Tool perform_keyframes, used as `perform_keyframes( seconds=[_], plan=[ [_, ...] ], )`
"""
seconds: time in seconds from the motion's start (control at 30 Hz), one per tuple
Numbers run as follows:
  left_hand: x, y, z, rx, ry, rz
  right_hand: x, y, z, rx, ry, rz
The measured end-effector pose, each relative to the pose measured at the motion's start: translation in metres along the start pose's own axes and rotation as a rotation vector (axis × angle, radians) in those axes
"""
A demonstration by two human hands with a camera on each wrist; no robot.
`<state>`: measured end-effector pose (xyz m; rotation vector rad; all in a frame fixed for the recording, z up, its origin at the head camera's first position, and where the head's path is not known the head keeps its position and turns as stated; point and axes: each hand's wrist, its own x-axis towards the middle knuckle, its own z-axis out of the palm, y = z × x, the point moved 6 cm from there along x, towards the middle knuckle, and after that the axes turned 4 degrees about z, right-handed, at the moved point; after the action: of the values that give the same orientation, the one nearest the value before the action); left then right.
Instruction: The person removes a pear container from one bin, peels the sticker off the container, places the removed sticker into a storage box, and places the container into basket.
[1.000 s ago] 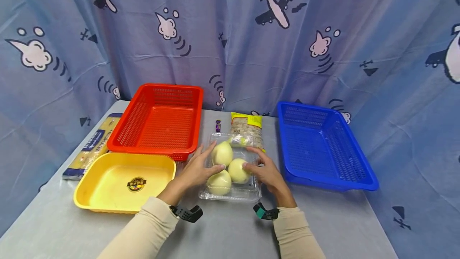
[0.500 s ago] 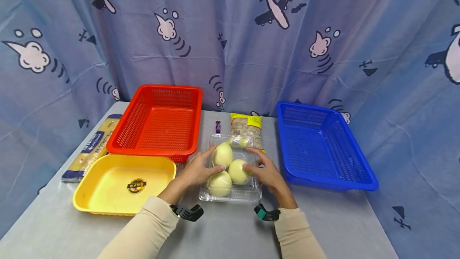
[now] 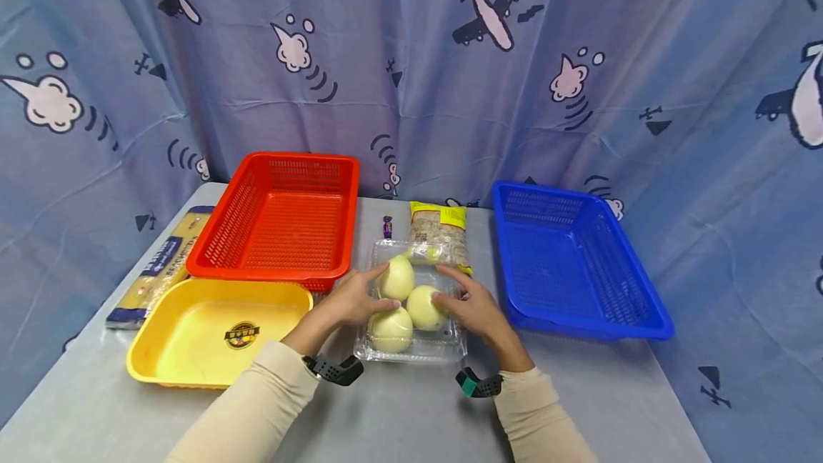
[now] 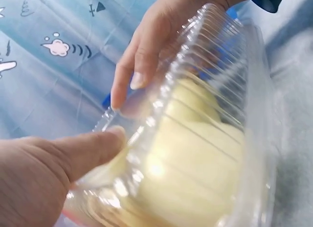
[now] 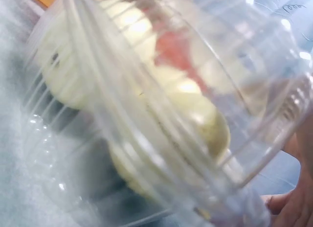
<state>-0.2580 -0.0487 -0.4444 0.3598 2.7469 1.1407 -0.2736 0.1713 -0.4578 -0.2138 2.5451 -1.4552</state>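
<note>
A clear plastic clamshell box lies on the table with three pale yellow-green round fruits showing inside. My left hand holds its left side, the thumb over the top and the index finger reaching along the far part. On the opposite side my right hand holds the box in much the same way. From the left wrist view, the left thumb lies on the ridged clear plastic, and the right hand comes down on the far side. Close up in the right wrist view, the fruits show through ribbed walls.
A red basket and a yellow tray sit at left, beside a long yellow-and-blue packet. A blue basket stands at right. Behind the box lie a yellow-topped bag and a small purple wrapped sweet.
The head view has shifted slightly. Both hands keep their places on the box, which has hardly moved.
</note>
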Motion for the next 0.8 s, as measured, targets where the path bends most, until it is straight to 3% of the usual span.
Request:
perform_keyframes(
  seconds=[0.33, 0.8],
  plan=[
    [0.002, 0.011, -0.001, -0.121, -0.043, 0.024, -0.007, -0.009, -0.010, -0.063, 0.010, -0.007],
    [-0.005, 0.031, -0.013, -0.154, -0.055, 0.074, -0.020, -0.027, -0.025, -0.081, -0.001, 0.008]
  ],
)
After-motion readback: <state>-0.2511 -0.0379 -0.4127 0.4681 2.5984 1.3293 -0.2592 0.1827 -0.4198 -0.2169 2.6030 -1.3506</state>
